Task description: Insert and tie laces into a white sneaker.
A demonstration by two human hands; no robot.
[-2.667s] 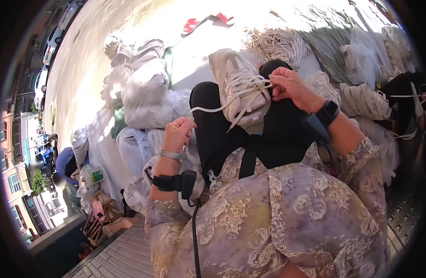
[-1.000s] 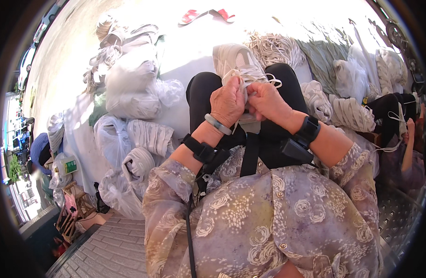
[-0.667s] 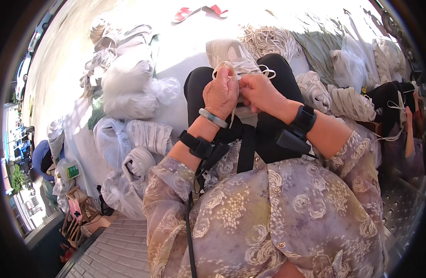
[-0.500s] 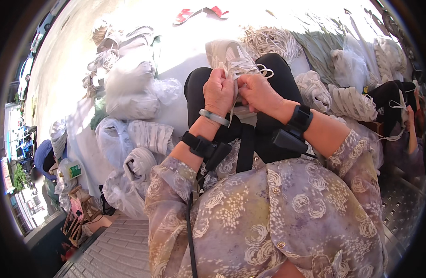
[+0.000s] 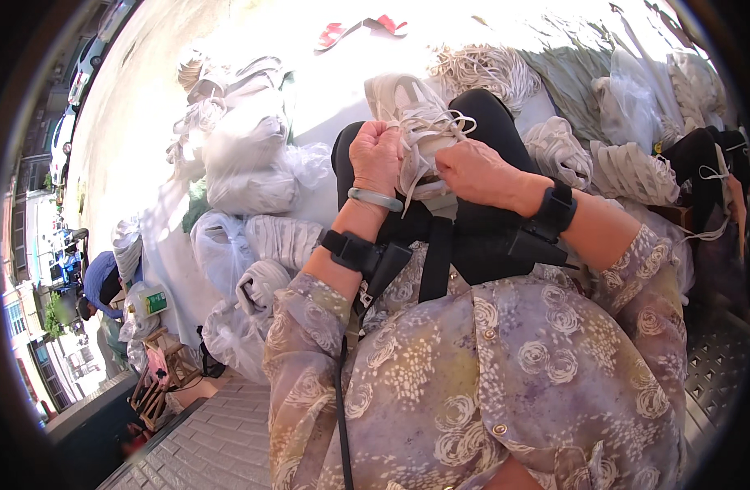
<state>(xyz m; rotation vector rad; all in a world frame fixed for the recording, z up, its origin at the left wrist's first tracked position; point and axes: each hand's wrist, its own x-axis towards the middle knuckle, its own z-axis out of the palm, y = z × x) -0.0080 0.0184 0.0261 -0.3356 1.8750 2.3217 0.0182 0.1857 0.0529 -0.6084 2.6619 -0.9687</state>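
A pale sneaker rests between my black-clad knees, its toe pointing away from me. White shoelace lies in loose loops across its tongue. At the shoe's left side, my left hand is closed in a pinch on the lace, and a loose lace end dangles below it. My right hand is closed too, its fingertips bunched by the right side of the shoe opening. Those fingers hide what they pinch.
Bagged pale shoe parts lie on the left, with rolled stacks nearer me. A heap of laces sits beyond my right knee. More pale bundles lie to the right, close to another person's dark-clothed leg. Red sandals stand at the far side.
My hands have drawn apart, the right one moving right and slightly nearer me. More of the shoe's tongue and laces shows between them. The whole view has shifted slightly.
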